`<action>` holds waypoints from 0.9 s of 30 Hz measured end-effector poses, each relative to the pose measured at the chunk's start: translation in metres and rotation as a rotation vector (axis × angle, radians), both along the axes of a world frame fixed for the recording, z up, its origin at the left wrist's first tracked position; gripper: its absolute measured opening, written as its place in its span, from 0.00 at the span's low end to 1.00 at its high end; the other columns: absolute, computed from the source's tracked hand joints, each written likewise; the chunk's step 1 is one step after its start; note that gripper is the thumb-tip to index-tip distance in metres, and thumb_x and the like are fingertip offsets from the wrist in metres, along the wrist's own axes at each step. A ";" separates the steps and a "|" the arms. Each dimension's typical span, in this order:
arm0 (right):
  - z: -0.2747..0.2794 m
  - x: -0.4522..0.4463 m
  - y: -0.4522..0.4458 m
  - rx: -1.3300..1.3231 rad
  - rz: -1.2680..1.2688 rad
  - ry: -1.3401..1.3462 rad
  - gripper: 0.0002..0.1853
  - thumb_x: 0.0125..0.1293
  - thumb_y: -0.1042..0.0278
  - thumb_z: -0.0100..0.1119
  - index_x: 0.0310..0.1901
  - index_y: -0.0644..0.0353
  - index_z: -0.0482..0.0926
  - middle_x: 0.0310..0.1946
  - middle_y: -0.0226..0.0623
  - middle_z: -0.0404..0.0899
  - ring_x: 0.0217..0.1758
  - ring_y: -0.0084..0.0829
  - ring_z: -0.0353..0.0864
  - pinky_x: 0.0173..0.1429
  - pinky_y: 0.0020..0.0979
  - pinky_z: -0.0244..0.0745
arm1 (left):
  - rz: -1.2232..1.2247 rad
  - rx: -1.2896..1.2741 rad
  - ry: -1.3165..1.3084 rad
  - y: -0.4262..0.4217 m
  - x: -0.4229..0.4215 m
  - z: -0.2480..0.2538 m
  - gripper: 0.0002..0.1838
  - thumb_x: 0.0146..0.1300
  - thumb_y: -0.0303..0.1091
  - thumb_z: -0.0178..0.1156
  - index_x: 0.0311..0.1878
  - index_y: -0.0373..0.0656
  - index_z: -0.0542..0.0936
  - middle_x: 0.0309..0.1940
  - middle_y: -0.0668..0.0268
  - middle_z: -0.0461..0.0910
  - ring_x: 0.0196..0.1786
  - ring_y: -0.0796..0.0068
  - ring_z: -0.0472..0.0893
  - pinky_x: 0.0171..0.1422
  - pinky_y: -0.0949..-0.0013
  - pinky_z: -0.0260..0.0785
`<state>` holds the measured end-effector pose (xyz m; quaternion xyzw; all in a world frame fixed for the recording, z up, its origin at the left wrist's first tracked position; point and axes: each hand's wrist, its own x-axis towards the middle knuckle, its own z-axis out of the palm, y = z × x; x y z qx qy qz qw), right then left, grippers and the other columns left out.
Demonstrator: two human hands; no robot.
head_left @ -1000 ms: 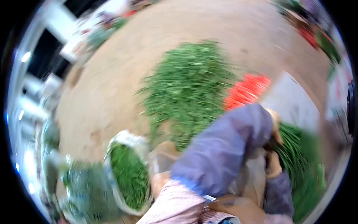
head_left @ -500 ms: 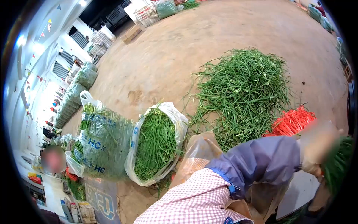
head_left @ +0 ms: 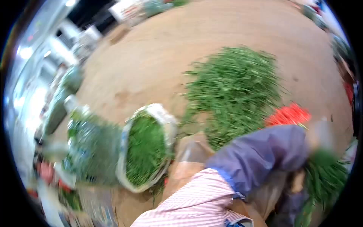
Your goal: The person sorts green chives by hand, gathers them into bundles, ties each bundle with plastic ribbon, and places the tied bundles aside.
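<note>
My left hand [head_left: 317, 137], beyond a purple sleeve cover [head_left: 261, 151], is smeared by motion at the upper end of a bunch of long green stalks [head_left: 325, 179]. Lower down, my right hand [head_left: 298, 182] is closed at the left side of this bunch, its fingers partly hidden. A large loose pile of green stalks [head_left: 236, 87] lies on the floor ahead. Red strips [head_left: 289, 114] lie between the pile and my left hand. To the left stands an open white bag [head_left: 172, 130] filled with green stalks.
A clear plastic bag of greens [head_left: 94, 145] stands left of the white bag. Farther left are more filled bags [head_left: 62, 98]. A cardboard box [head_left: 118, 33] sits at the far left of the brown floor [head_left: 159, 68]. More bags line the right edge.
Compared with half a second ago, the view has shifted and blurred. My right hand now shows lower, left of the bunch, and more of the bunch is visible. The floor pile appears farther left.
</note>
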<state>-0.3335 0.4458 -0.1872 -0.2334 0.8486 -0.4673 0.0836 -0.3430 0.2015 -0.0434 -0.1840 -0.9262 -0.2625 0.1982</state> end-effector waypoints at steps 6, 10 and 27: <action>0.106 0.072 -0.060 0.095 -0.026 -0.347 0.12 0.69 0.66 0.52 0.35 0.68 0.78 0.21 0.30 0.75 0.24 0.25 0.73 0.28 0.29 0.66 | -0.045 0.407 -0.249 -0.054 0.032 0.006 0.38 0.55 0.48 0.71 0.65 0.36 0.72 0.62 0.49 0.73 0.64 0.54 0.72 0.70 0.55 0.63; 0.119 0.072 -0.067 -0.197 -0.110 -0.676 0.15 0.71 0.64 0.51 0.28 0.62 0.77 0.17 0.27 0.72 0.20 0.20 0.68 0.25 0.25 0.61 | 0.136 1.024 -0.302 -0.105 0.047 -0.034 0.29 0.75 0.46 0.53 0.69 0.35 0.68 0.66 0.54 0.72 0.69 0.65 0.70 0.75 0.67 0.58; 0.125 0.041 -0.054 -0.224 -0.042 -0.652 0.14 0.70 0.58 0.60 0.33 0.61 0.82 0.19 0.27 0.74 0.21 0.17 0.67 0.27 0.22 0.64 | -0.021 0.864 -0.276 -0.080 0.037 -0.017 0.44 0.68 0.61 0.53 0.77 0.43 0.54 0.76 0.52 0.56 0.77 0.56 0.56 0.78 0.55 0.50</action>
